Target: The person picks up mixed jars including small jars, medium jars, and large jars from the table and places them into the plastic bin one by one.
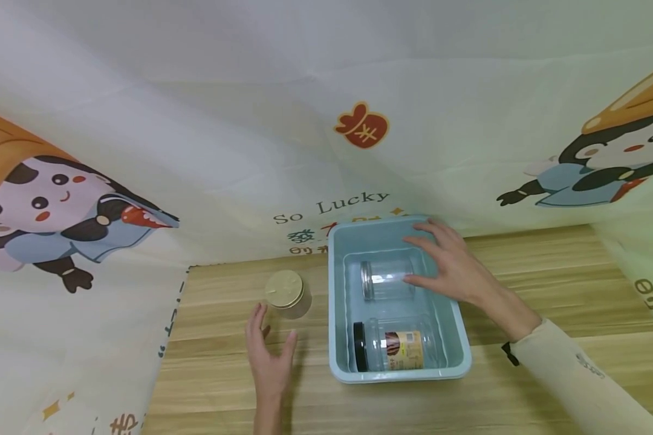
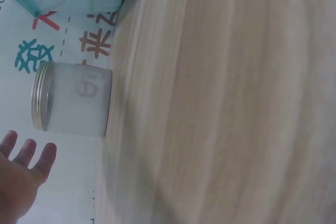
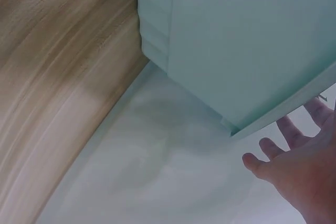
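Note:
A light blue plastic bin (image 1: 337,314) stands on the wooden table. Inside it lie a clear empty jar (image 1: 386,280) on its side and, nearer me, a labelled jar with a black lid (image 1: 394,350). My right hand (image 1: 446,266) hovers over the bin's far right part, fingers spread and straight, thumb close to the clear jar, holding nothing. A frosted jar with a gold lid (image 1: 287,294) stands upright left of the bin. My left hand (image 1: 269,356) is just in front of that jar, fingers spread, apart from it; the left wrist view shows the frosted jar (image 2: 73,103) and my fingertips (image 2: 26,153).
A printed cartoon cloth (image 1: 326,121) hangs behind the table and drapes over its left edge. The bin's outer wall (image 3: 236,40) fills the right wrist view. Bare wood (image 1: 549,272) lies right of the bin and along the front.

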A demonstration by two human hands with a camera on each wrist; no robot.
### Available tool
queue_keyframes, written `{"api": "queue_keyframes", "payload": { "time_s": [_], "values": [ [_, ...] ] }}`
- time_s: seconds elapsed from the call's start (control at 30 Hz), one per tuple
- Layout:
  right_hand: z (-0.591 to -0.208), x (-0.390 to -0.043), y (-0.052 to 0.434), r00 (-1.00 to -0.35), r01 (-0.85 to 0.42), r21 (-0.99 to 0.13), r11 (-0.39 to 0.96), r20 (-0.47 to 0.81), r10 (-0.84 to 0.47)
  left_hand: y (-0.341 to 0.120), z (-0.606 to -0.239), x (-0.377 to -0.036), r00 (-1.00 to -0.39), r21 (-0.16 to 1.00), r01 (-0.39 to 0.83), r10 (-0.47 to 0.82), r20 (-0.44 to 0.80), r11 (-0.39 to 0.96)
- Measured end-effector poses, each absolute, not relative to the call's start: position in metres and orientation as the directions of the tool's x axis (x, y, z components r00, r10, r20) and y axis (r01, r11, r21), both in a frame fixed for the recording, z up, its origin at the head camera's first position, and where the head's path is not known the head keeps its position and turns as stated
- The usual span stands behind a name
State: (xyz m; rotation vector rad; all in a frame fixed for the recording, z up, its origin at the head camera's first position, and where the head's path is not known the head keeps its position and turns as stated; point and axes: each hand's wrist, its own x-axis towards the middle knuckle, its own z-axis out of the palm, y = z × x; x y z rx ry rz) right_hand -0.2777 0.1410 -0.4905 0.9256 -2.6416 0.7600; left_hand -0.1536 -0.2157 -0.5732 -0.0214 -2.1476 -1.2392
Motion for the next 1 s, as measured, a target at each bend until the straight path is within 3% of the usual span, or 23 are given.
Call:
{"api": "queue_keyframes", "payload": {
  "time_s": [0.23,0.47,0.67,1.0],
  "values": [
    [-0.493,-0.273,0.151,-0.804,-0.593,-0.432,0.680,0.360,-0.473,-0.225,-0.590,-0.161,-0.822,0.797,0.262,-0.307,0.480,0.544],
    [-0.496,-0.269,0.157,-0.810,-0.585,-0.444,0.679,0.360,-0.463,-0.212,-0.563,-0.157,-0.830,0.814,0.216,-0.338,0.444,0.540],
    [-0.497,-0.268,0.159,-0.824,-0.566,-0.473,0.676,0.343,-0.450,-0.222,-0.592,-0.166,-0.834,0.830,0.191,-0.358,0.419,0.525],
    [-0.500,-0.263,0.165,-0.858,-0.509,-0.574,0.641,0.279,-0.431,-0.229,-0.595,-0.176,-0.859,0.869,0.183,-0.355,0.369,0.461]
  ]
}}
